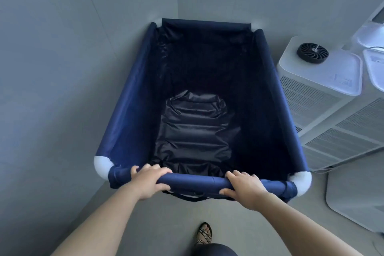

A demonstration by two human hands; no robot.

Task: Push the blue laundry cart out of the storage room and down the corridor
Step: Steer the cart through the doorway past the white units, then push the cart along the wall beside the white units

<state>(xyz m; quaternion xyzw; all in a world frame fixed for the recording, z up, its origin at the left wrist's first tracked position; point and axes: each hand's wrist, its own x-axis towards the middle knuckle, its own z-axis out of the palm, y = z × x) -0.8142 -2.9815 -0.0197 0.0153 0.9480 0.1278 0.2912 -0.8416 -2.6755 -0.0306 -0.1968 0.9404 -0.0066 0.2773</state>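
Head view: empty navy-blue fabric cart.

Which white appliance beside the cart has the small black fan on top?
The tall white unit nearest the cart's far right corner; the black fan lies on its top.

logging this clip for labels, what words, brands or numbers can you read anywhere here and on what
No text can be read in this view.
Blue cart: plain fabric, no label showing.
White lid on the white unit with the black fan: faint grey marks, too blurred to read.
Second lid at the right edge: faint marks, also unreadable.
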